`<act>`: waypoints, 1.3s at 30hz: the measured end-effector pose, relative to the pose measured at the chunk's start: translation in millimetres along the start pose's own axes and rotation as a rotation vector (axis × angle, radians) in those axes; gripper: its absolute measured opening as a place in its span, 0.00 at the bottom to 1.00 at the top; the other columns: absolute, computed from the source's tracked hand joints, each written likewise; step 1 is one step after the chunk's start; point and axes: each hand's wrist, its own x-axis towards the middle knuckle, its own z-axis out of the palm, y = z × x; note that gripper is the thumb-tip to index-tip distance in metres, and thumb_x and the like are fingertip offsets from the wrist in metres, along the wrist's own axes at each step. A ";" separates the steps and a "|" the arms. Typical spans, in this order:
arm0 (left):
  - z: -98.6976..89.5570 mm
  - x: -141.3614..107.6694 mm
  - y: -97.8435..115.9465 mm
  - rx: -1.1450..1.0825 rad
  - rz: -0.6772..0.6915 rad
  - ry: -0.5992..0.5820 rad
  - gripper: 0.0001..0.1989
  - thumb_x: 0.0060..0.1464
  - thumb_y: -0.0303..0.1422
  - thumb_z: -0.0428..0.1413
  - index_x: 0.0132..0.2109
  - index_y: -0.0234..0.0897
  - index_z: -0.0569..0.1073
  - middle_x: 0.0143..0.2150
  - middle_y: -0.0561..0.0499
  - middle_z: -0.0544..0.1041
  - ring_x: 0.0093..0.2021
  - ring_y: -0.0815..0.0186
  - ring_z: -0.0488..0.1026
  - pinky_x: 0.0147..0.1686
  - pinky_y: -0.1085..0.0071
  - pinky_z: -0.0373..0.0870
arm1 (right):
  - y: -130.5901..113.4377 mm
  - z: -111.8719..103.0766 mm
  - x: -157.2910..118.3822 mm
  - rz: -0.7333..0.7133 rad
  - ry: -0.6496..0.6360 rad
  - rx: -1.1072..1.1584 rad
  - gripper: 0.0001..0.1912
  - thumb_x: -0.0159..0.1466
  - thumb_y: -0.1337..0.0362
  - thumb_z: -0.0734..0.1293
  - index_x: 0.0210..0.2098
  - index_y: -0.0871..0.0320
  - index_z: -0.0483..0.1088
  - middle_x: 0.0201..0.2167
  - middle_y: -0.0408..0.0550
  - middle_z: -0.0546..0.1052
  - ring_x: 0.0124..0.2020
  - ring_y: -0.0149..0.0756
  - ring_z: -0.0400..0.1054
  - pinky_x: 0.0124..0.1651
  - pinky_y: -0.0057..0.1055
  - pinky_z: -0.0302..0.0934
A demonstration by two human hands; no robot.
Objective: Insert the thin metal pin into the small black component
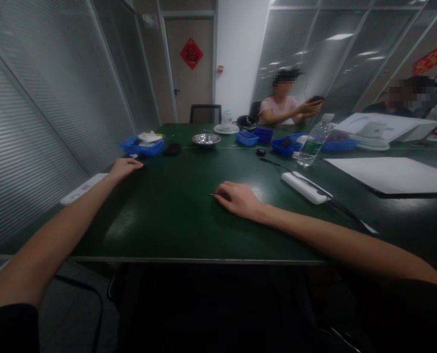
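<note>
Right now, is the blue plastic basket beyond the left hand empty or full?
Not empty: something white pokes above the rim of the blue plastic basket. How full it is underneath, I cannot tell.

Far beyond the left hand (126,169) and right hand (236,198), between them, a red diamond sign (192,54) on the door (191,100) bears the dark character 福. Farther right than the right hand, lettering on a red banner (427,61) is too blurred to read, like the bottle's (319,132) green label (310,148).
</note>
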 end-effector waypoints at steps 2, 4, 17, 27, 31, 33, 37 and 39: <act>-1.1 -4.8 6.1 0.110 0.039 0.017 0.16 0.50 0.42 0.64 0.41 0.36 0.84 0.38 0.44 0.84 0.42 0.51 0.80 0.48 0.61 0.74 | 0.6 1.0 0.2 -0.002 0.004 -0.004 0.12 0.73 0.58 0.64 0.49 0.56 0.74 0.45 0.50 0.78 0.35 0.34 0.70 0.35 0.30 0.59; -1.6 -10.5 12.8 0.212 0.117 0.026 0.15 0.53 0.42 0.61 0.41 0.37 0.84 0.41 0.43 0.84 0.45 0.51 0.79 0.51 0.61 0.72 | 1.3 2.0 0.3 -0.009 0.005 -0.002 0.11 0.73 0.58 0.64 0.49 0.56 0.74 0.45 0.50 0.78 0.36 0.35 0.71 0.36 0.30 0.59; -2.6 -22.8 20.0 0.375 0.332 0.001 0.18 0.57 0.42 0.56 0.45 0.37 0.84 0.48 0.43 0.84 0.49 0.50 0.79 0.55 0.62 0.70 | -0.8 -0.5 -0.8 -0.015 0.011 0.010 0.11 0.73 0.58 0.64 0.49 0.57 0.74 0.45 0.50 0.78 0.36 0.35 0.71 0.36 0.30 0.59; 11.6 -31.3 36.3 0.369 0.417 -0.051 0.18 0.61 0.42 0.54 0.48 0.38 0.83 0.51 0.42 0.83 0.52 0.50 0.79 0.55 0.61 0.69 | 1.5 1.9 -0.1 -0.019 0.023 0.002 0.11 0.73 0.58 0.65 0.49 0.56 0.74 0.44 0.50 0.78 0.36 0.35 0.71 0.36 0.30 0.59; 28.2 -51.7 67.6 0.223 0.594 -0.155 0.18 0.63 0.42 0.55 0.49 0.37 0.83 0.49 0.42 0.83 0.50 0.51 0.79 0.54 0.59 0.71 | 3.0 2.6 -0.3 -0.029 0.033 0.012 0.11 0.73 0.58 0.65 0.49 0.56 0.74 0.44 0.49 0.78 0.36 0.34 0.71 0.36 0.30 0.60; 39.9 -70.7 90.9 0.128 0.674 -0.229 0.17 0.64 0.42 0.56 0.50 0.37 0.82 0.49 0.43 0.83 0.49 0.53 0.79 0.52 0.59 0.72 | 3.7 3.6 -0.3 -0.036 0.050 0.015 0.12 0.74 0.57 0.64 0.50 0.56 0.74 0.45 0.49 0.77 0.37 0.34 0.71 0.37 0.30 0.60; 63.1 -121.4 144.7 -0.081 0.799 -0.381 0.14 0.65 0.40 0.57 0.51 0.39 0.81 0.49 0.45 0.82 0.47 0.58 0.79 0.46 0.64 0.74 | 4.4 6.2 -0.6 -0.039 0.115 0.024 0.12 0.74 0.57 0.64 0.50 0.56 0.73 0.46 0.50 0.77 0.39 0.35 0.71 0.40 0.31 0.61; 71.8 -145.9 167.9 -0.160 0.847 -0.433 0.12 0.65 0.39 0.58 0.49 0.39 0.81 0.47 0.46 0.83 0.46 0.60 0.79 0.45 0.65 0.74 | 3.9 6.5 -1.3 -0.031 0.152 0.038 0.11 0.74 0.57 0.64 0.50 0.56 0.73 0.45 0.50 0.77 0.40 0.36 0.71 0.42 0.31 0.61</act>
